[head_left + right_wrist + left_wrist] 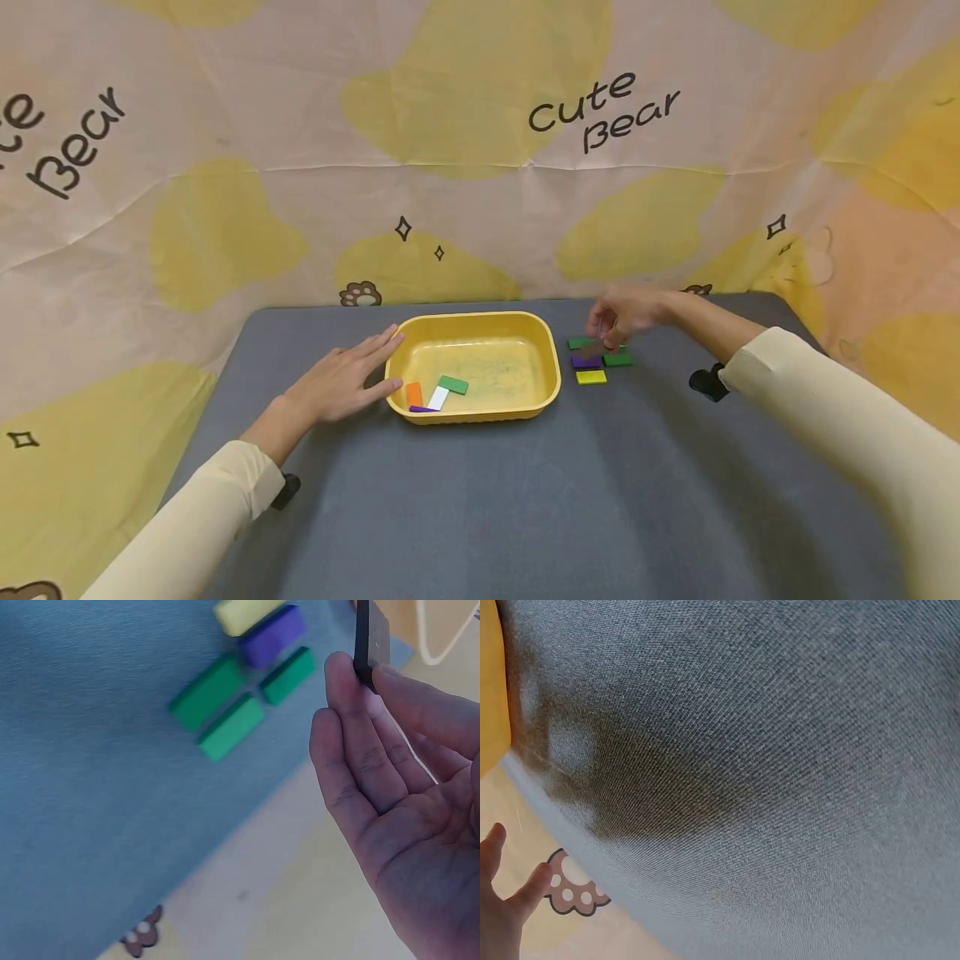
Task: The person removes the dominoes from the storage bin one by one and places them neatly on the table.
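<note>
My right hand pinches a dark brown domino block between thumb and fingertips, above a small group of blocks on the table. In that group lie a yellow block, a purple block and several green blocks. At the left end of a yellow plastic basin, my left hand touches the rim with its fingers extended. Inside the basin are an orange block, a white block, a green block and a purple block.
A grey cloth-covered table bears everything. Right behind its far edge hangs a printed curtain with yellow patches and lettering. The basin's raised wall stands between the hands.
</note>
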A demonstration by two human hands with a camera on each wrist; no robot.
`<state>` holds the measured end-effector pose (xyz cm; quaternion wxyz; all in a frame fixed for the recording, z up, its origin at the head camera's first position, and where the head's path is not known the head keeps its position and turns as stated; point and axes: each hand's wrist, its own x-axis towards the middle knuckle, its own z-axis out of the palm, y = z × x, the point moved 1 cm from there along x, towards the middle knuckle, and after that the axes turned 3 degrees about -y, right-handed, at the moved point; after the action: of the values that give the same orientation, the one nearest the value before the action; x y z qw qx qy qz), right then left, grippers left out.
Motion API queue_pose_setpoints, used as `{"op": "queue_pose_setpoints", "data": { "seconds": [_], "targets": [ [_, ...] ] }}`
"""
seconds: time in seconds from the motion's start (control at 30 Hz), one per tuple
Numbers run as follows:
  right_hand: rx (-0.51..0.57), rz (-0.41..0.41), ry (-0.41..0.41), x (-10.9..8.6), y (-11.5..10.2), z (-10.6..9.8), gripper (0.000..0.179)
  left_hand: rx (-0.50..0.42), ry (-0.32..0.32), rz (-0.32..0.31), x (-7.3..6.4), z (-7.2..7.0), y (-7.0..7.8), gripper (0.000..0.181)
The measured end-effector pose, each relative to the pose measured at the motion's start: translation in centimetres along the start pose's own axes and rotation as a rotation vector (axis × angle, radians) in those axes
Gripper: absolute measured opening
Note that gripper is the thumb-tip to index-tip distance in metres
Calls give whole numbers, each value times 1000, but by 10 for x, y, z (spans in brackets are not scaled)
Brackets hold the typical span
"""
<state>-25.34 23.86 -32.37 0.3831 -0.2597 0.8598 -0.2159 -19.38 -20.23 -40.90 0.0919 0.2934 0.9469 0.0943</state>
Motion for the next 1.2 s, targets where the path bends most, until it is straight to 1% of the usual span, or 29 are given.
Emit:
{"op": "queue_pose_setpoints", "data": {
  "seconds": [0.23,0.5,0.77,1.2],
  "targets": [
    [93,10,11,-9,25,15,23,20,5,13,1,-1,0,77],
    [102,27,14,-15,46,27,22,25,-3,10,-1,-3,-1,77],
    [200,67,42,-24,63,39,20,26,4,23,1,-3,1,77],
    [255,55,106,-20,77,45,20,21,-3,9,1,-2,0,78]
  ]
}}
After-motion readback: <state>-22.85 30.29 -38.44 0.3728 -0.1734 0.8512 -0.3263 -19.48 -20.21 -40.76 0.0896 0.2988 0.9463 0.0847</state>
